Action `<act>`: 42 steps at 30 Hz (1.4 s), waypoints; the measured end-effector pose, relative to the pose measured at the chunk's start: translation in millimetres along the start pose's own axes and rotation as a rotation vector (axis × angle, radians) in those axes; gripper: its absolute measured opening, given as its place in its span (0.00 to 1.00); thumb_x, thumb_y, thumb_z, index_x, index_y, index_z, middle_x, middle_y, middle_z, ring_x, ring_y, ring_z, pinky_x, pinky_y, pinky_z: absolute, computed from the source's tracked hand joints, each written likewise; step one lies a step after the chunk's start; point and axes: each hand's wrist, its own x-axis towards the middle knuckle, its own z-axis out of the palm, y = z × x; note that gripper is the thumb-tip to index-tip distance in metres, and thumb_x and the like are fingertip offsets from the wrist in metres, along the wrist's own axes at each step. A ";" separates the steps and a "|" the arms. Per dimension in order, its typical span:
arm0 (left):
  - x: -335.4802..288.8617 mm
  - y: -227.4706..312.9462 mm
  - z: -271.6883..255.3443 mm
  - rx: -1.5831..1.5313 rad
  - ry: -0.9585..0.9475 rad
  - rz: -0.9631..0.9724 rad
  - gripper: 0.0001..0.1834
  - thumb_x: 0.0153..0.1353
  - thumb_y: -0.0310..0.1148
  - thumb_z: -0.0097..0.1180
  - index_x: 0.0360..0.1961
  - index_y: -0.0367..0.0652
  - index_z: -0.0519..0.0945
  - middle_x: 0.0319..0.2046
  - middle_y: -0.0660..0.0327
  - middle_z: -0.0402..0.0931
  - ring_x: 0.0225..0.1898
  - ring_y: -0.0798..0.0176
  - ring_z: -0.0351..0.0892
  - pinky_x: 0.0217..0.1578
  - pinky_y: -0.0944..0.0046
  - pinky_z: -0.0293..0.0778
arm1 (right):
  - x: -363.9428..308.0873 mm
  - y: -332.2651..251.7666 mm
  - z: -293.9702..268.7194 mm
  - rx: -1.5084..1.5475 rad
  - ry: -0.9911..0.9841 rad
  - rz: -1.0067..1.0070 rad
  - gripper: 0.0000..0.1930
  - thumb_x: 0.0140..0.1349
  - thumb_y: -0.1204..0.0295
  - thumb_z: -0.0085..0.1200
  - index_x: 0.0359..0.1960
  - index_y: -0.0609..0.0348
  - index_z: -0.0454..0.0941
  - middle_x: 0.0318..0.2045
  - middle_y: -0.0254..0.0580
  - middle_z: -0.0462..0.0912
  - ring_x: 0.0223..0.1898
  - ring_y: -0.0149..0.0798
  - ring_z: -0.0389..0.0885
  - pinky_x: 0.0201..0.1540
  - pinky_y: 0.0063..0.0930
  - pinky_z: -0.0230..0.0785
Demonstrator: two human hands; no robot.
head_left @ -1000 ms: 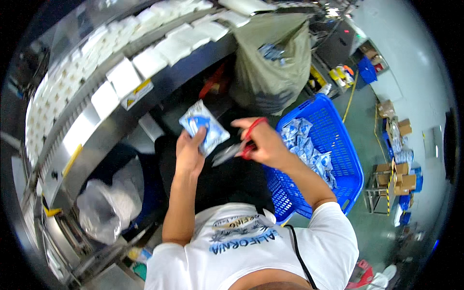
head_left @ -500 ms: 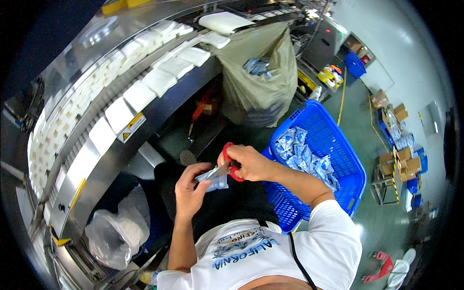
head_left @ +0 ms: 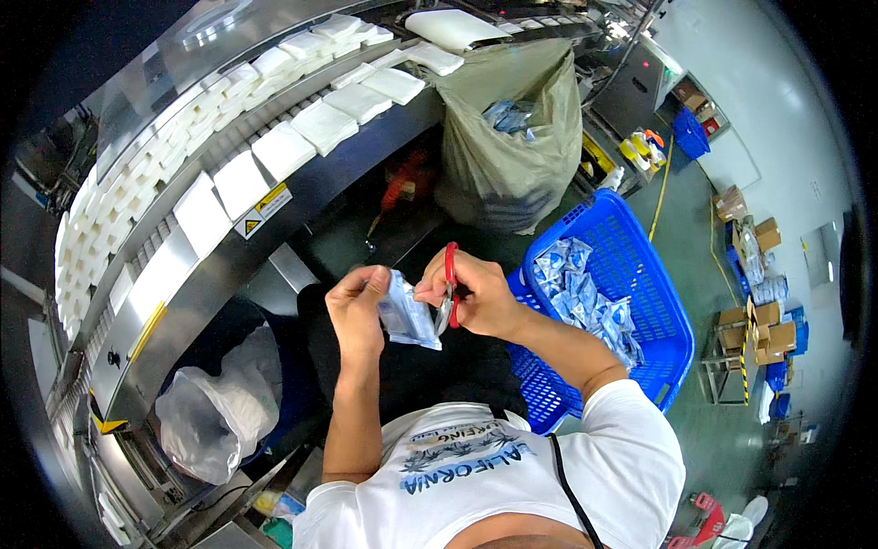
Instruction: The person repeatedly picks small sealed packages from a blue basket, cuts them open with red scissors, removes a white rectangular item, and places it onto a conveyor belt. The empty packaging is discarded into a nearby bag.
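Note:
My left hand pinches a light blue and white sealed packet by its left edge, in front of my body. My right hand grips scissors with red handles. Their metal blades point down beside the packet's right side. The right thumb and fingertips are at the packet's upper right edge; whether they pinch it I cannot tell. Just right of that hand stands a blue plastic basket with many similar packets heaped inside.
Folded white pads line a curved metal conveyor at left and ahead. A large olive bag holding blue wrappers hangs ahead. A bin with a clear plastic liner stands at lower left. Cardboard boxes are stacked far right.
The scissors have come away from the packet and swung upright in my right hand. The packet has turned more upright, showing its broad face. The view has shifted slightly.

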 end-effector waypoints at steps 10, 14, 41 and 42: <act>35.2 35.6 -33.9 -0.242 0.010 0.188 0.09 0.73 0.30 0.58 0.45 0.33 0.84 0.41 0.57 0.85 0.40 0.66 0.83 0.43 0.67 0.78 | -55.8 11.9 -4.7 0.030 -0.105 0.527 0.14 0.56 0.82 0.72 0.34 0.60 0.75 0.39 0.42 0.86 0.40 0.30 0.82 0.47 0.25 0.75; 16.0 46.1 -14.5 -0.057 -0.059 0.242 0.09 0.72 0.31 0.61 0.41 0.34 0.85 0.40 0.57 0.86 0.40 0.68 0.82 0.43 0.69 0.76 | -34.6 3.0 -21.9 0.151 0.047 0.437 0.26 0.45 0.76 0.80 0.40 0.60 0.74 0.54 0.50 0.84 0.53 0.39 0.83 0.58 0.31 0.73; -13.9 41.4 -17.6 0.105 -0.432 0.130 0.30 0.64 0.46 0.68 0.60 0.37 0.80 0.49 0.55 0.84 0.37 0.71 0.79 0.37 0.71 0.73 | 20.4 -14.8 -28.2 0.555 0.555 0.447 0.12 0.59 0.79 0.71 0.37 0.60 0.76 0.40 0.48 0.87 0.35 0.32 0.83 0.35 0.24 0.74; -12.4 38.8 -12.9 0.102 -0.461 0.155 0.33 0.62 0.48 0.70 0.61 0.36 0.79 0.50 0.54 0.84 0.38 0.71 0.80 0.37 0.71 0.73 | 18.7 -15.4 -28.2 0.543 0.538 0.434 0.13 0.59 0.78 0.72 0.37 0.60 0.76 0.41 0.50 0.87 0.36 0.32 0.83 0.35 0.23 0.75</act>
